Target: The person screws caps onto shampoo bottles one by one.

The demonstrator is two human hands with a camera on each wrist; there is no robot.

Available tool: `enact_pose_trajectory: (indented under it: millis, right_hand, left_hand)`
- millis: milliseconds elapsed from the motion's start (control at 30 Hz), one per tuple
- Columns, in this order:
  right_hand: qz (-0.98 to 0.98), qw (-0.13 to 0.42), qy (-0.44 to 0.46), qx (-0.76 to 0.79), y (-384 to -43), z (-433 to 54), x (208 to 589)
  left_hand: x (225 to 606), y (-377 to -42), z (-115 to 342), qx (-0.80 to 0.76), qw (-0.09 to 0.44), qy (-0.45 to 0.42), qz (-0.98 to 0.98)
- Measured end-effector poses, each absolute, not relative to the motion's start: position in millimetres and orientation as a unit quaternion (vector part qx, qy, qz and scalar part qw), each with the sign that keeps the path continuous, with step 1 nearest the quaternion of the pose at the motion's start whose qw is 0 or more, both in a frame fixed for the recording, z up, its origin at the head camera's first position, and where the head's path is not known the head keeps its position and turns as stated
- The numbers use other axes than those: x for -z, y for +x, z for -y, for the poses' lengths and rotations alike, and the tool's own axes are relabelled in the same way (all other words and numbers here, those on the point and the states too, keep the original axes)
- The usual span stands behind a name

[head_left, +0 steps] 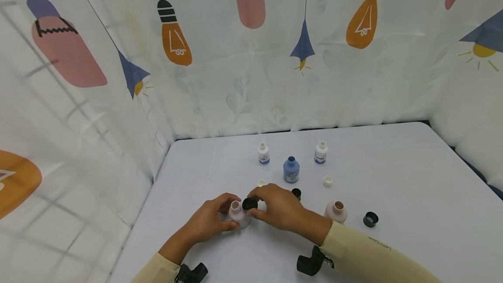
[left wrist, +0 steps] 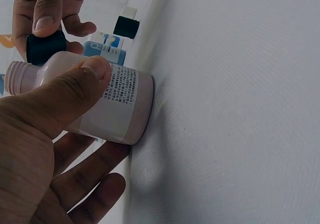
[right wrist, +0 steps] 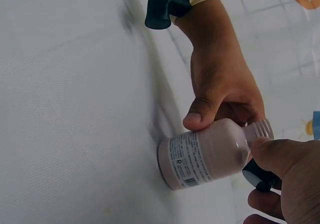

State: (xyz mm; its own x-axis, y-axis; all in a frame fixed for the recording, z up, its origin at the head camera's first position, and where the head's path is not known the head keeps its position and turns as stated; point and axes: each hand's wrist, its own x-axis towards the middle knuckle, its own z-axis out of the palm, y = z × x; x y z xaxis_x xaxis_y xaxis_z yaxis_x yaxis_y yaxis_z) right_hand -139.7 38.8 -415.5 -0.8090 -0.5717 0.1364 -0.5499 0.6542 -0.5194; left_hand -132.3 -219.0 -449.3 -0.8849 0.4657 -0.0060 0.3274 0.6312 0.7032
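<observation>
A pale pink bottle (head_left: pixel 240 219) with an uncapped threaded neck stands upright on the table. My left hand (head_left: pixel 208 221) grips it, the thumb (left wrist: pixel 75 93) on one side over the printed label and fingers on the other. Just right of the bottle's neck, my right hand (head_left: pixel 280 208) pinches a black screw cap (head_left: pixel 250 204) between thumb and fingers. The cap (left wrist: pixel 46 47) is beside the neck, not on it. In the right wrist view the right thumb (right wrist: pixel 280 154) lies near the bottle's neck and partly covers the cap.
A second uncapped pink bottle (head_left: pixel 336 212) stands by the right forearm, with a black cap (head_left: pixel 370 219) farther right. Behind are a blue bottle (head_left: pixel 291 170), white bottles (head_left: pixel 263 154), another black cap (head_left: pixel 296 193) and white caps (head_left: pixel 327 181). A printed curtain (head_left: pixel 275 99) hangs behind the table.
</observation>
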Motion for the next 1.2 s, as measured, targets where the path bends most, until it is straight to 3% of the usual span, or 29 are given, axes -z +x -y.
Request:
enact_pose_trajectory:
  millis: [1200]
  right_hand:
    - [-0.895,-0.008,-0.317,0.315,-142.6,-26.4,409.8]
  left_hand:
    - [450.6,-133.9,219.2,-0.360,0.094,0.214,-0.903]
